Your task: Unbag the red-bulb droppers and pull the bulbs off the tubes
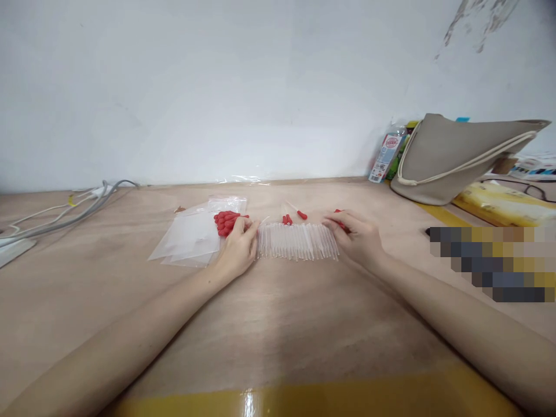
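A wide row of thin clear sticks (297, 241) lies side by side on the table between my hands. At its left end is my left hand (241, 246), fingers closed together, a thin stick at the fingertips. A cluster of red-tipped pieces (226, 222) lies just beside that hand, on clear plastic bags (191, 236). My right hand (357, 236) is curled at the row's right end, with red tips (340, 219) showing at its fingers. Behind the row lie a few loose red pieces (301, 215), one with a thin stem.
Cables (93, 200) run across the table's left side. At the back right stand a bottle (388, 153) and a grey-beige bag (452, 153), near a yellow package (490, 202) and glasses. A pixelated dark object lies at right. Yellow tape (278, 399) covers the front edge.
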`<state>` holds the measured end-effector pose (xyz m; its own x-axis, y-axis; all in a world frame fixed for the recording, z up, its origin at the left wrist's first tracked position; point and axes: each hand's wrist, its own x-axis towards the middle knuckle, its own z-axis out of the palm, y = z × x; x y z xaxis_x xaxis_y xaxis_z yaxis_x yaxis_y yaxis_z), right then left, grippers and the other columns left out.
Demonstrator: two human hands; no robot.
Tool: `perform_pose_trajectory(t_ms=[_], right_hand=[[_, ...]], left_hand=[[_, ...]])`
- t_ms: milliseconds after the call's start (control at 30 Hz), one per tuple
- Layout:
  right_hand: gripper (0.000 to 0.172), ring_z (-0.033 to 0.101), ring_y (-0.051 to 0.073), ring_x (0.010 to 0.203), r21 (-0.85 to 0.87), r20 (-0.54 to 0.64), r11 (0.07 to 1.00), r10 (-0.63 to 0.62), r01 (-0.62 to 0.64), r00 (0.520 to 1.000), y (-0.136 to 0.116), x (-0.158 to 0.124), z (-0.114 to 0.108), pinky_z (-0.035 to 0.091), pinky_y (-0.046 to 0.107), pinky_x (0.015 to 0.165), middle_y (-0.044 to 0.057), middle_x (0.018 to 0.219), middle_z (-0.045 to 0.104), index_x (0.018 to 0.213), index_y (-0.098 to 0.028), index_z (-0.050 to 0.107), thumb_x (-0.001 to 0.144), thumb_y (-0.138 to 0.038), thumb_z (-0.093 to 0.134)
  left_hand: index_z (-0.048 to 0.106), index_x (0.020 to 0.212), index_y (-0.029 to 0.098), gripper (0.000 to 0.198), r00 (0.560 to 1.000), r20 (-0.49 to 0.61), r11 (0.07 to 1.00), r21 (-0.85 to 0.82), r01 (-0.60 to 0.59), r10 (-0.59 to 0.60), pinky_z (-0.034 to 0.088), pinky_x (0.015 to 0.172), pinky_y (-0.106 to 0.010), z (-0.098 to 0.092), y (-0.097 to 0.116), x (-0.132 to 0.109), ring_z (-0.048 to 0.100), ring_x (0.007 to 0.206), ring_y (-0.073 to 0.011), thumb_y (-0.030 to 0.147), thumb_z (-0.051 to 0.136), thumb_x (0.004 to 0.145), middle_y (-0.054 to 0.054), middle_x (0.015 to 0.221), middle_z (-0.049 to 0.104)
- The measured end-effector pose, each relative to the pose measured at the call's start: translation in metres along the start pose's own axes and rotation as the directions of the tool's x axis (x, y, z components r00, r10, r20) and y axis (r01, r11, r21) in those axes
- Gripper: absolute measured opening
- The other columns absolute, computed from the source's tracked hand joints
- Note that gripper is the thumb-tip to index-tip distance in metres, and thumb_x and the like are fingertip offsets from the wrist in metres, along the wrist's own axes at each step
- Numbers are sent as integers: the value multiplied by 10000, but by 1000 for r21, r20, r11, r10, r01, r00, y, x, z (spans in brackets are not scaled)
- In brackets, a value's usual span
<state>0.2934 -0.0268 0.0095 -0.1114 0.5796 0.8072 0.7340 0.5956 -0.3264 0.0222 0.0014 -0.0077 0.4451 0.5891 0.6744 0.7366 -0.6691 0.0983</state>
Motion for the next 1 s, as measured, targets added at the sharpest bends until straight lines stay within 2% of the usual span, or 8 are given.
perform_pose_trajectory(t_ms=[100,200,333,433,567,633,800,1000], right_hand=[[234,574,140,638,14,-25,983,181,-181,983,14,12,-5,449,267,607,46,791,658,886,-191,676,814,-348,517],[290,530,120,548,23,-35,939,343,-343,939,30,21,-9,444,276,577,44,789,652,995,-181,645,774,-339,544],[410,526,120,554,74,-89,884,466,-461,880,50,26,-9,444,274,565,60,810,639,1070,-145,564,704,-328,583],[326,523,123,568,45,-79,874,486,-484,870,57,25,-9,430,271,567,50,753,630,951,-142,610,677,-318,582],[292,460,111,500,-6,4,848,530,-530,848,59,25,-12,370,257,511,7,583,569,906,-155,671,702,-318,539],[303,440,110,482,-30,27,843,538,-537,843,62,25,-14,352,259,501,5,558,561,904,-163,684,713,-344,534],[293,472,117,529,-45,42,868,497,-495,867,73,21,-13,378,262,522,52,725,652,817,-158,669,670,-400,592],[209,573,159,693,-140,125,897,437,-420,891,73,15,-12,417,273,636,36,771,667,774,-190,668,695,-355,568]], left_hand=[[543,1085,153,297,999,-32,1000,-31,-2,1,470,673,-272,1,2,6,502,761,-144,112,402,827,-40,811,473],[563,977,157,220,998,-57,999,-54,4,-8,471,688,-275,1,5,7,527,761,-142,103,427,813,-37,812,517],[576,893,167,130,1000,-8,996,-94,2,-3,473,651,-257,1,11,4,537,705,-127,162,471,816,-35,827,549],[582,892,157,143,999,33,990,-139,8,-4,486,667,-272,-1,20,3,540,698,-127,257,523,809,-50,872,560],[563,1002,141,317,998,50,994,-111,-18,24,463,819,-357,-7,29,2,526,914,-207,355,580,769,-92,978,562],[568,1004,142,336,998,56,995,-91,-34,39,439,858,-391,-9,30,1,506,950,-226,378,582,765,-97,994,563],[593,966,175,276,996,78,997,-78,-28,34,423,852,-422,-9,26,-2,502,936,-233,377,565,779,-83,978,567],[607,927,188,207,997,75,997,-72,-20,25,421,836,-419,-6,23,-4,504,916,-226,336,546,796,-73,962,568]])
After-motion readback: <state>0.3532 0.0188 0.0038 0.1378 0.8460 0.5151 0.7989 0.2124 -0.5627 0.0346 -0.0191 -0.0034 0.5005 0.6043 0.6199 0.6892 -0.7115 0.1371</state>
